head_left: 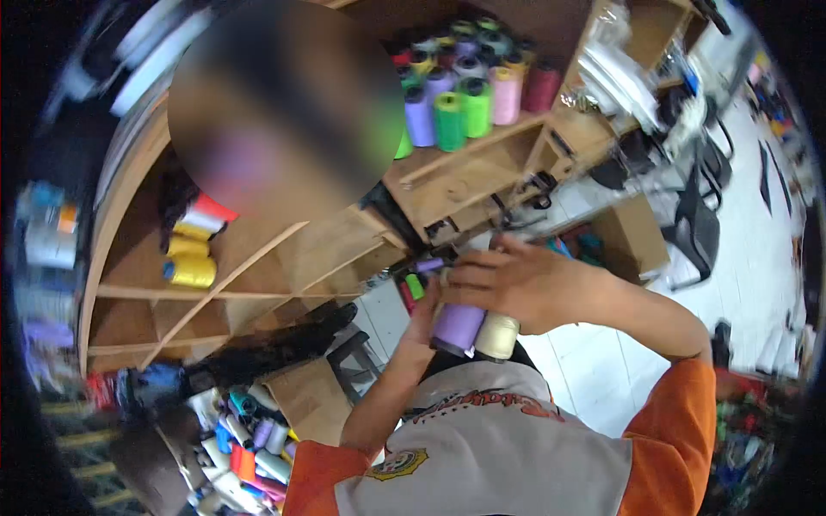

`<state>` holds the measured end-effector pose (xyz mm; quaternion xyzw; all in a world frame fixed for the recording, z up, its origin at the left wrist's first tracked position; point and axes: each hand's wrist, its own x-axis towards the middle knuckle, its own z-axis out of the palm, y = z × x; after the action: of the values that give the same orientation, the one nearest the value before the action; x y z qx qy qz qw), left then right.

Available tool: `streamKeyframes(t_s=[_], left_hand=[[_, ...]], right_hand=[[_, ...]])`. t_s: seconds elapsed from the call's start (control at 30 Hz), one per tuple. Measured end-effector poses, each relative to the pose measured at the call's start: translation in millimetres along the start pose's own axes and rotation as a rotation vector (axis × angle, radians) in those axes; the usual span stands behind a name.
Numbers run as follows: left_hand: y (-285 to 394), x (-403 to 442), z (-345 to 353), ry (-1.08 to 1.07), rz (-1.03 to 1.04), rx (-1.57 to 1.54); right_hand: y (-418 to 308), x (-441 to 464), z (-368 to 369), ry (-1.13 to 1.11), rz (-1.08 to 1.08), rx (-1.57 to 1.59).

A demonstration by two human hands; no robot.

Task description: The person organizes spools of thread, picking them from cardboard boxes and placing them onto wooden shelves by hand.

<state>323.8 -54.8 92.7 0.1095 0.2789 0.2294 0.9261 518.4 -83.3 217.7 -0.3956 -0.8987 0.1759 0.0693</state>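
In front of my chest, a purple thread spool and a cream thread spool are held side by side. My right hand reaches across from the right, its fingers curled over the upper ends of both. Against the left side of the purple spool is my left hand, closed on it, with its fingers partly hidden. Just beyond the hands show a small green spool and a lilac one; whether they are held or lie behind, I cannot tell.
A wooden shelf carries many colored spools, including a bright green spool. Yellow spools lie in a left compartment. Loose spools fill a pile at lower left. A cardboard box stands right. A round blur hides the upper left.
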Motion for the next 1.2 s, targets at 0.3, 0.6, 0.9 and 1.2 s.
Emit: streamKeyframes(t_s=[0.3,0.6,0.9,1.2], left_hand=[[5,-76,-118,-0.186,0.35,-0.181],[35,-130,-138,-0.112,0.662,-0.091],[60,-158,-145,-0.367,0.718,-0.305],[62,-176,-159,-0.345,0.822,-0.371]], right_hand=[[-53,108,17,-0.013,-0.421,-0.233],[-65,175,5,0.238,-0.462,-0.018],[-32,299,-64,0.434,0.029,-0.06],[34,423,-17,0.574,0.293,0.043]])
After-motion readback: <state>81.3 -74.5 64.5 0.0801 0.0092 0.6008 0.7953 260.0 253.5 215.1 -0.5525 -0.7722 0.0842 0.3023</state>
